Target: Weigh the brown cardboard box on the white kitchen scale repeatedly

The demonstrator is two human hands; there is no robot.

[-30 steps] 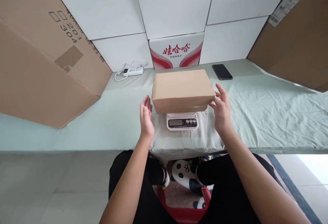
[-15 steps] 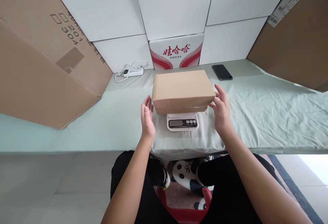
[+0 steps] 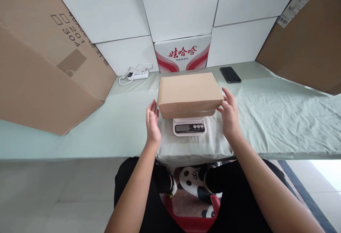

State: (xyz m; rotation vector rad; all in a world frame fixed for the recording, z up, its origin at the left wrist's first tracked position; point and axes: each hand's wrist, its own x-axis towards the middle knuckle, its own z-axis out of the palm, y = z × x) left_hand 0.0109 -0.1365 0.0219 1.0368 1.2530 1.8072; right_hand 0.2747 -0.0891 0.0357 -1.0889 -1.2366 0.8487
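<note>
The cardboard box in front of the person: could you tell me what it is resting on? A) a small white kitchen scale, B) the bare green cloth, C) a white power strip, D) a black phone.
A: the cardboard box sits on the small white scale, whose display and buttons show just below the box's front edge.

- You have a plain tan closed cardboard box [image 3: 189, 92] on a white digital kitchen scale [image 3: 189, 126] with a grey display.
- Pale green wrinkled tablecloth [image 3: 279, 119] covers your table.
- At 12 o'clock: white carton with red swirls and lettering [image 3: 183, 53].
- At 1 o'clock: black flat phone [image 3: 230, 74].
</note>
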